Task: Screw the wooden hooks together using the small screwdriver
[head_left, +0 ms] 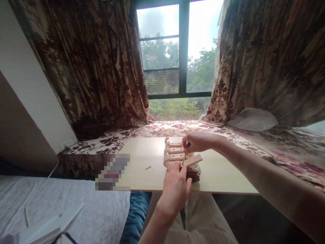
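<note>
- Daylight came through a window [200,47] with trees beyond it, between patterned brown curtains [109,67].
- Below it, floral cloth [175,127] covered a wide ledge, where a whitish plastic bag [254,119] lay slumped at the right, its contents hidden.
- A pale board [228,173] stood over the person's lap, bearing a blurred-out object [113,172] at its left end and a small pointed piece [148,167] nearer the middle.
- A light quilt [88,200] spread at the lower left.
- Right of the board's middle, a row of light wooden pieces [175,149] with curved left ends lay side by side; a slanted wooden bar [196,159] was at the near end, above a brown bundle [193,174].
- The right hand [196,141] pinched the dark handle of a slim tool [188,144], pointed down towards the near pieces.
- The left hand [175,183] had its fingers bent against the near wood, thumb apart; whether it gripped anything could not be told.
</note>
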Available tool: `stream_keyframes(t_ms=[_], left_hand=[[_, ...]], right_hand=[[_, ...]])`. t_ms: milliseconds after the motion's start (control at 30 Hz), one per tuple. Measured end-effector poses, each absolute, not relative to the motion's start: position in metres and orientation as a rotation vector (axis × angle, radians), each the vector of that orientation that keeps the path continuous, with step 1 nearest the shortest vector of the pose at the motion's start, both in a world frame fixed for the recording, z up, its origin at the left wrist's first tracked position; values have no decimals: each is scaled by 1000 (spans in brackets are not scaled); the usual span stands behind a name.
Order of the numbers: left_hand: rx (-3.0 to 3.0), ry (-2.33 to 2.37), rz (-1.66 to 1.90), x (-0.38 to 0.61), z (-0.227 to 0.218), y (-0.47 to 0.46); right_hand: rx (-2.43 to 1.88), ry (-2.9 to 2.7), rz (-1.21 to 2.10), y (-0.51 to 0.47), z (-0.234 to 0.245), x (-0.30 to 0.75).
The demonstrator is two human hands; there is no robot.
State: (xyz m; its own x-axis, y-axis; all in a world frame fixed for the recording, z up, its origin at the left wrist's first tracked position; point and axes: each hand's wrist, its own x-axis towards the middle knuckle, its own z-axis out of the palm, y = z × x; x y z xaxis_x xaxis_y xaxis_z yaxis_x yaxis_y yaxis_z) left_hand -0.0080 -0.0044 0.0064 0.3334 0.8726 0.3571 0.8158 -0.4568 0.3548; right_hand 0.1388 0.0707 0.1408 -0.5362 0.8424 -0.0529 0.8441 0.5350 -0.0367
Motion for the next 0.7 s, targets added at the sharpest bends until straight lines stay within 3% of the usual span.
stream_keyframes(t_ms=[700], left_hand=[[2478,1562,779,-9,5,-2]], right_hand=[[1445,2812,-127,73,144,137]])
